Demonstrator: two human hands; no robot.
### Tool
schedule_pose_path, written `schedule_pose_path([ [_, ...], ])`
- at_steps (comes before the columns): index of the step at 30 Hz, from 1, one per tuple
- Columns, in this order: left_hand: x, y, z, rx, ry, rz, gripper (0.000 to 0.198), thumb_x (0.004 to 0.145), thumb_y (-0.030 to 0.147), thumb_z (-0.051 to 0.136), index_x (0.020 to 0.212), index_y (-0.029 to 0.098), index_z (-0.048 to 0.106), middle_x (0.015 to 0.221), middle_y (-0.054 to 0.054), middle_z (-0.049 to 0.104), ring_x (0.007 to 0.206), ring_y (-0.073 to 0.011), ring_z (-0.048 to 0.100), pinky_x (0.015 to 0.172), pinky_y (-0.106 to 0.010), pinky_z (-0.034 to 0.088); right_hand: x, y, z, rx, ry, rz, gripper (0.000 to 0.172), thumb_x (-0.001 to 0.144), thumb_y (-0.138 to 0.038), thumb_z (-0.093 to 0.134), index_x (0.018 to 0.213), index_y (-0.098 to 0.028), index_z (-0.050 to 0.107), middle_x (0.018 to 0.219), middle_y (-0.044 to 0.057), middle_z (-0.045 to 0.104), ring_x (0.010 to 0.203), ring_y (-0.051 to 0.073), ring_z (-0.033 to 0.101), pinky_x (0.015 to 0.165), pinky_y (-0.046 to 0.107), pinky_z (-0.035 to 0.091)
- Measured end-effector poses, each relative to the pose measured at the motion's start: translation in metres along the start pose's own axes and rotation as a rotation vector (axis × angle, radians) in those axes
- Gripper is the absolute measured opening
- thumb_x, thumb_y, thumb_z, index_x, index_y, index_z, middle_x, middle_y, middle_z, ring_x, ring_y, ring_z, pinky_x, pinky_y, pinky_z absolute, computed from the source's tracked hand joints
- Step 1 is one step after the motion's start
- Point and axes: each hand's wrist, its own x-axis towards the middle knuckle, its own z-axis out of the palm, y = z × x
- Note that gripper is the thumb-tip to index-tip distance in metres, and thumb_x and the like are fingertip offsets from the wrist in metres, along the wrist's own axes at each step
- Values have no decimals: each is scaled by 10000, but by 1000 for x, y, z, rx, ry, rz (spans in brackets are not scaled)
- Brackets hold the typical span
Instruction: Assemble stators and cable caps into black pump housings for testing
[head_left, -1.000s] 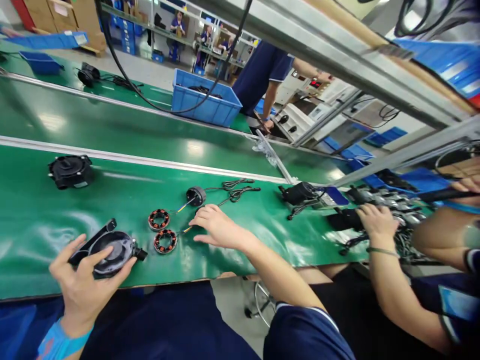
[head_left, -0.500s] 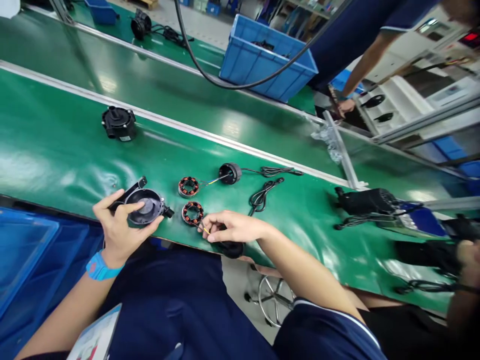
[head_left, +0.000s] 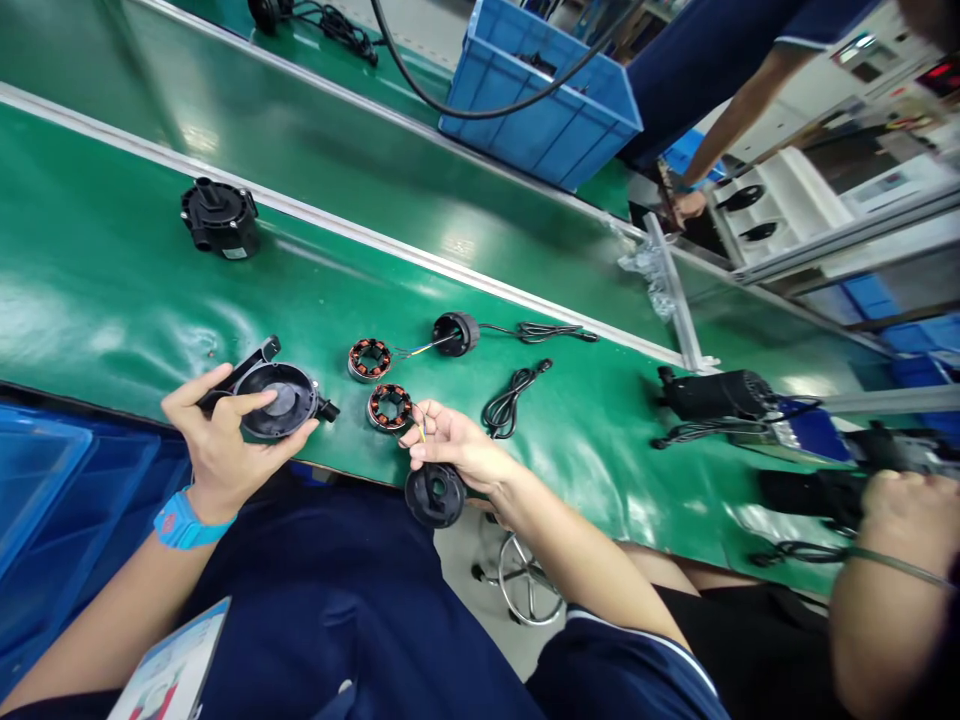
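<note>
My left hand (head_left: 225, 430) is closed around a black round pump housing (head_left: 300, 385) with an open face and side ports, at the bench's near edge. Its index finger rests inside the bowl. With bent fingers, my right hand (head_left: 457, 440) pinches thin coloured wires (head_left: 422, 433) that run from a copper-wound stator ring (head_left: 375, 412). Below those fingers, off the bench edge, hangs a black round cap (head_left: 435, 500) with a hole in it. Just beyond lies a second stator ring (head_left: 355, 360), wired to a black cup-shaped cap (head_left: 456, 334) with a cable.
An assembled black pump (head_left: 217, 220) stands further left. A coiled black cable (head_left: 514, 400) lies right of my right hand. Blue bins (head_left: 45, 460) sit at lower left, and a blue crate (head_left: 540, 110) stands across the bench. A co-worker's hand (head_left: 900, 510) is at right, near black motors (head_left: 720, 395).
My right hand has turned, so the round cap now shows its face below the fingers. The nearer stator ring has shifted slightly right of the other one. My left hand still holds the housing.
</note>
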Motion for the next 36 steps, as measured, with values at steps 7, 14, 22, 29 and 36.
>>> schedule_pose_path([
  [7, 5, 6, -3, -8, -6, -5, 581, 615, 393, 986, 1049, 229, 635, 1311, -177, 461, 1234, -408, 543, 946, -606, 548, -3, 3, -14, -192, -43, -28, 481, 827, -511, 854, 1085, -168, 637, 1036, 97, 780, 945, 170, 763, 883, 296, 600],
  [14, 8, 5, -5, -26, -35, -47, 647, 648, 423, 968, 1169, 243, 629, 1340, -168, 480, 1280, -405, 529, 1006, -643, 525, 4, -10, -24, -1216, 61, -593, 426, 946, -318, 739, 1352, -263, 618, 1528, 147, 509, 1405, 277, 528, 1104, 500, 525],
  [22, 5, 11, 3, -15, 23, -46, 1014, 602, 525, 972, 1418, 182, 478, 1240, -163, 576, 1159, -341, 567, 963, -500, 519, 17, -11, 35, -1249, -147, -848, 98, 979, -266, 695, 1002, -184, 648, 1456, 188, 584, 1381, 239, 575, 1098, 390, 531],
  [29, -4, 15, 15, -23, 86, -27, 923, 846, 650, 723, 1552, 186, 351, 1177, -139, 575, 1006, -252, 571, 867, -385, 533, 28, -24, 100, -1211, 26, -1119, 502, 949, -423, 737, 1384, -238, 571, 1383, 152, 623, 1305, 256, 622, 1129, 416, 519],
  [36, -4, 14, 17, -71, 54, -92, 1047, 891, 815, 494, 1628, 124, 221, 1191, -193, 611, 1017, -285, 601, 862, -414, 557, 57, -19, 104, -1487, 80, -1110, 637, 951, -477, 714, 1493, -199, 528, 1299, 172, 617, 1190, 290, 636, 1028, 434, 575],
])
